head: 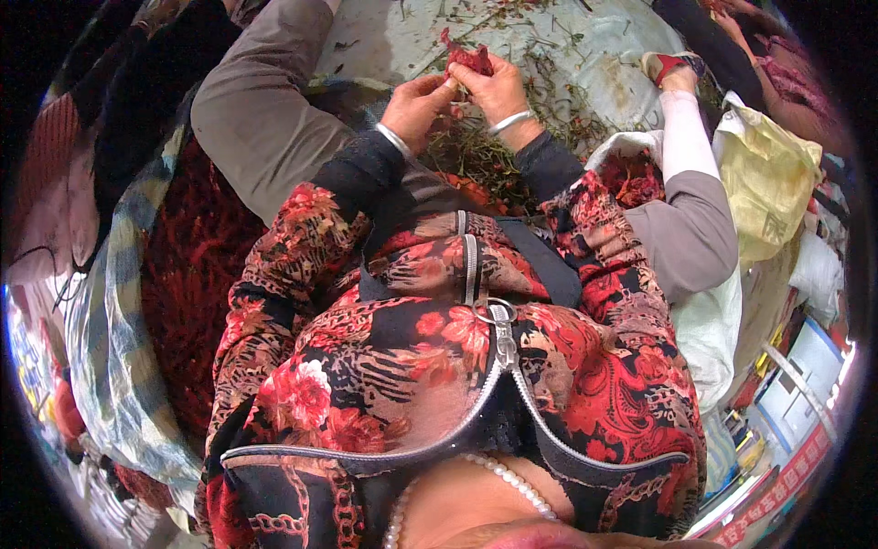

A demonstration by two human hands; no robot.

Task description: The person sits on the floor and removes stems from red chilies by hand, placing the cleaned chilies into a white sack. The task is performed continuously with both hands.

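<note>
Both hands meet at the top middle of the head view, a metal bangle on each wrist. My right hand (497, 89) grips a wrinkled dried red pepper (473, 60), its thumb and fingers around it. My left hand (418, 110) touches the underside of the pepper, its thumb and fingertips pinched together; whether a stem lies between them is hidden. Below the hands lies a heap of green-brown stems (473, 154) with some red pieces among them. More loose stems are scattered over the pale sheet (610, 41) beyond.
A large checked cloth sack (123, 329) of dried red peppers (185, 288) stands at the left. By the right leg is a white sack (614, 141) with red peppers (634, 182). A yellow sack (768, 185) lies further right. Parts of other people show at both upper edges.
</note>
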